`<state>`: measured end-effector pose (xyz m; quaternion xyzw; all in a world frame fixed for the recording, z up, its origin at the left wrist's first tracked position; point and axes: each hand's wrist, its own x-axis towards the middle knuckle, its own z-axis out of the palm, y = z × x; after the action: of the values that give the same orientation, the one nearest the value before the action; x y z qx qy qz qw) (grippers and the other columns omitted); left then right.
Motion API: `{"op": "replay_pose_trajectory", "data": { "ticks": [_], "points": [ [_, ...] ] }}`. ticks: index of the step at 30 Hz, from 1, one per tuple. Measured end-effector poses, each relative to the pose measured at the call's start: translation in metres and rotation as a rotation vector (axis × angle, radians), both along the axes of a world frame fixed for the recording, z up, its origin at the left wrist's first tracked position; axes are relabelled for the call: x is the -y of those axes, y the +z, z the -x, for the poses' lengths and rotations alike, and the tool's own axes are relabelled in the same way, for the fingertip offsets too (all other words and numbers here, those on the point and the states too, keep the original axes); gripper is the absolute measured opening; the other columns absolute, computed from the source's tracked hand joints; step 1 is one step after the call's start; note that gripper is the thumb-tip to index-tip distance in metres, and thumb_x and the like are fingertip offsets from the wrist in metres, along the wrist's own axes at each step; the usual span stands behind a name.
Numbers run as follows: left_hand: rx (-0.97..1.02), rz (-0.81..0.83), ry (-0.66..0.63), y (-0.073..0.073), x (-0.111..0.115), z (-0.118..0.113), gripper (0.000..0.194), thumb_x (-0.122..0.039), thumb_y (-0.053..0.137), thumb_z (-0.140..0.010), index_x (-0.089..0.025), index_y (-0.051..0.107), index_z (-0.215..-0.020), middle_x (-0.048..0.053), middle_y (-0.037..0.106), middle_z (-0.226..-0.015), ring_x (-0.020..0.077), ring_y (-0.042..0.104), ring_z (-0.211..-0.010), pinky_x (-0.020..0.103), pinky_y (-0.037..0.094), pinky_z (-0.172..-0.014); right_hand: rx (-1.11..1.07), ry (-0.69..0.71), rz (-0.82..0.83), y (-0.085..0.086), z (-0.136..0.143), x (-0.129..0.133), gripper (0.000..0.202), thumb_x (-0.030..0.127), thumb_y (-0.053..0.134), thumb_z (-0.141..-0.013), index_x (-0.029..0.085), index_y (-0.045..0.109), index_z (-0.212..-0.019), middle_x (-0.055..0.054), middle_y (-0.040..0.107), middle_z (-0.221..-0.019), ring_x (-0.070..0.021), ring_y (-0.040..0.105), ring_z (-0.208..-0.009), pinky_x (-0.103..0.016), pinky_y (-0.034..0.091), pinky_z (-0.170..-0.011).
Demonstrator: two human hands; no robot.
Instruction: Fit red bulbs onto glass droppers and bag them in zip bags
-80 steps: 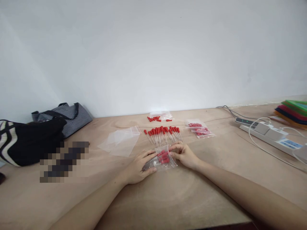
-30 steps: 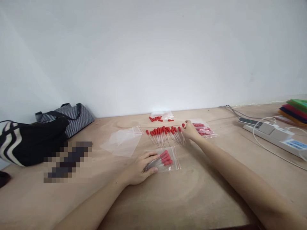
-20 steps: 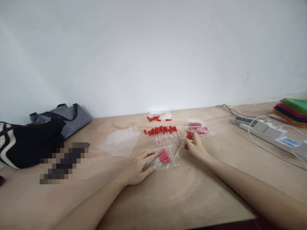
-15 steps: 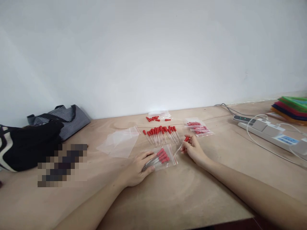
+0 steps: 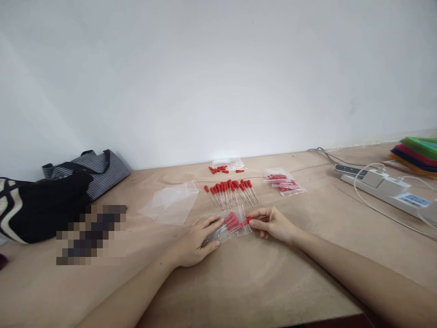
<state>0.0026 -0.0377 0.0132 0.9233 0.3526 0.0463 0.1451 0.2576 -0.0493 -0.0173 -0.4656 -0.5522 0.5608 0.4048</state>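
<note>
A clear zip bag [image 5: 223, 233] lies on the table with several red-bulbed glass droppers [image 5: 232, 220] inside. My left hand [image 5: 200, 241] holds its left end, thumb along the lower edge and fingers on top. At the bag's right-hand mouth, my right hand [image 5: 273, 224] pinches a dropper by its red bulb [image 5: 249, 220]. That dropper's glass tube points left into the opening, mostly hidden by plastic and other bulbs. Just beyond the bag, a row of loose droppers [image 5: 228, 187] lies with bulbs facing away from me.
Flat clear bags [image 5: 174, 203] lie left of the droppers. Loose red bulbs [image 5: 218, 169] lie near the wall, and bags of red bulbs [image 5: 282, 181] to the right. A power strip [image 5: 392, 193] with cables, coloured folders [image 5: 418, 152] and fabric bags [image 5: 44, 209] occupy the sides.
My right hand has moved left and toward me, bringing its dropper from beside the row into the bag's mouth. My left hand has stayed on the bag.
</note>
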Motion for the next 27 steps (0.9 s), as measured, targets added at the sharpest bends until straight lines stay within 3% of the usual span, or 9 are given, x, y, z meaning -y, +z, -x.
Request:
{"op": "replay_pose_trajectory", "data": {
  "ticks": [3,7,12,15,20,24,27],
  "points": [
    [0.002,-0.007,0.001,0.000,0.000,0.000,0.050,-0.037,0.038,-0.086,-0.026,0.026,-0.133,0.005,0.029,-0.138,0.0230,0.028,-0.125,0.043,0.026,-0.102,0.045,0.054,-0.023,0.000,-0.003,-0.003,0.042,0.044,0.065,-0.063,0.013,0.060,-0.091,0.008,0.046,-0.041,-0.0045,0.041,-0.034,-0.017,0.031,-0.034],
    [0.003,-0.006,0.012,0.001,0.000,-0.001,0.050,-0.037,0.038,-0.085,-0.026,0.026,-0.133,0.005,0.029,-0.138,0.0233,0.028,-0.124,0.043,0.026,-0.101,0.058,0.145,-0.058,0.002,-0.003,-0.007,0.037,0.043,0.065,-0.063,0.014,0.056,-0.084,0.009,0.046,-0.042,-0.0028,0.038,-0.033,-0.015,0.029,-0.033],
    [0.023,0.007,0.019,0.002,0.001,-0.001,0.051,-0.036,0.040,-0.084,-0.026,0.028,-0.132,0.005,0.031,-0.137,0.0244,0.028,-0.124,0.044,0.026,-0.101,0.046,0.344,-0.017,0.005,0.000,-0.010,0.037,0.047,0.060,-0.067,0.017,0.049,-0.085,0.009,0.049,-0.044,-0.0057,0.046,-0.038,-0.016,0.037,-0.038],
    [0.038,0.027,0.027,0.002,0.001,-0.002,0.051,-0.036,0.041,-0.084,-0.027,0.028,-0.132,0.005,0.030,-0.138,0.0249,0.028,-0.124,0.044,0.026,-0.101,0.015,0.371,-0.040,0.003,0.002,-0.012,0.035,0.046,0.063,-0.064,0.016,0.052,-0.079,0.006,0.054,-0.053,-0.0063,0.051,-0.046,-0.019,0.043,-0.047],
    [0.057,0.067,0.026,0.005,0.001,-0.001,0.052,-0.038,0.043,-0.083,-0.028,0.028,-0.132,0.005,0.030,-0.138,0.0241,0.029,-0.124,0.043,0.026,-0.101,0.096,0.385,-0.123,0.004,0.003,-0.014,0.031,0.041,0.067,-0.060,0.015,0.065,-0.076,0.001,0.062,-0.064,-0.0082,0.054,-0.054,-0.021,0.045,-0.055],
    [0.085,0.121,0.028,0.004,0.000,0.004,0.052,-0.041,0.042,-0.083,-0.028,0.028,-0.132,0.004,0.029,-0.138,0.0229,0.030,-0.124,0.041,0.028,-0.101,0.125,0.434,-0.263,0.009,0.002,-0.011,0.028,0.041,0.063,-0.065,0.018,0.069,-0.081,-0.004,0.065,-0.086,-0.0148,0.059,-0.079,-0.027,0.046,-0.073],
    [0.080,0.133,0.046,0.003,-0.001,0.006,0.052,-0.041,0.041,-0.084,-0.025,0.029,-0.132,0.005,0.030,-0.138,0.0224,0.030,-0.124,0.041,0.027,-0.102,0.116,0.408,-0.266,0.007,0.004,-0.011,0.028,0.041,0.062,-0.067,0.017,0.068,-0.080,-0.004,0.065,-0.084,-0.0145,0.059,-0.078,-0.027,0.046,-0.073]
  ]
}}
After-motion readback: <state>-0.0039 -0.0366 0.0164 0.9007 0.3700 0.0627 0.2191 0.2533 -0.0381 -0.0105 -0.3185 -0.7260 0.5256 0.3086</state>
